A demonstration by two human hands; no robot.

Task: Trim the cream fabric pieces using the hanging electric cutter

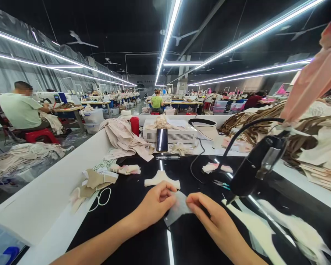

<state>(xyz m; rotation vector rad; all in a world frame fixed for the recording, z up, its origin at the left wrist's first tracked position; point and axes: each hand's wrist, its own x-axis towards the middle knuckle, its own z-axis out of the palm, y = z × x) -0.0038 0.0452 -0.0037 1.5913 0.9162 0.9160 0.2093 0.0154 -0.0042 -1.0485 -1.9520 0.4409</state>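
A small, thin, translucent greyish piece of material (179, 208) is stretched between my two hands above the black tabletop. My left hand (154, 204) pinches its upper left edge between thumb and fingers. At its right edge, my right hand (209, 211) grips it with thumb and fingertips. Just beyond my hands lies a cream, curved fabric cutout (161, 178) on the table. Off to the right of my right hand are a long cream fabric piece (253, 222) and a pair of small teal-handled snips (222, 184).
A black hand-held device (256, 165) with a cable stands at the right. Beige fabric pieces (96, 180) with white cord lie left. A phone (162, 140) leans against a white box (176, 130); a pen (167, 158) lies before it. Co-workers (20, 106) sit at sewing tables beyond.
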